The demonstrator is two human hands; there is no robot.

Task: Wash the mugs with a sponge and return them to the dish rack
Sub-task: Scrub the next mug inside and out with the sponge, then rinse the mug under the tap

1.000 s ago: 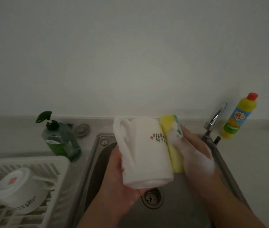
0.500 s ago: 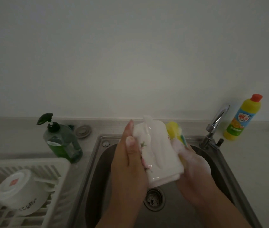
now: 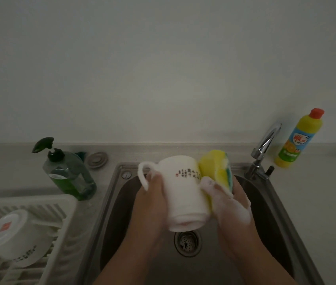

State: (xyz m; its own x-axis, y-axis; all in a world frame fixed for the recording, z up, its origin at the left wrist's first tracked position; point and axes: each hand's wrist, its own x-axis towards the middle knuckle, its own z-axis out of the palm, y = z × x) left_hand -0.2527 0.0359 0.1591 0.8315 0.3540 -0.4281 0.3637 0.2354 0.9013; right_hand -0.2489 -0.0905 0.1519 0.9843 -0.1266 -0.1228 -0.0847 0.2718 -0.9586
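Observation:
Over the steel sink (image 3: 113, 202) my left hand (image 3: 150, 204) grips a soapy white mug (image 3: 183, 194) with dark lettering, tilted with its mouth toward me and its handle at the upper left. My right hand (image 3: 231, 204), covered in foam, holds a yellow sponge with a green side (image 3: 216, 171) pressed against the mug's right flank. A second white mug (image 3: 8, 237) lies on its side in the white dish rack (image 3: 64, 204) at the lower left.
A green soap pump bottle (image 3: 68, 173) stands left of the sink beside a round metal plug (image 3: 97, 160). The chrome tap (image 3: 265, 147) rises at the sink's back right, with a yellow detergent bottle (image 3: 298, 140) next to it. The drain (image 3: 187, 241) lies under the mug.
The mug has been turned in my left hand: its handle swung from the front back to the upper left and the lettering faces up again. The sponge stays against its right side.

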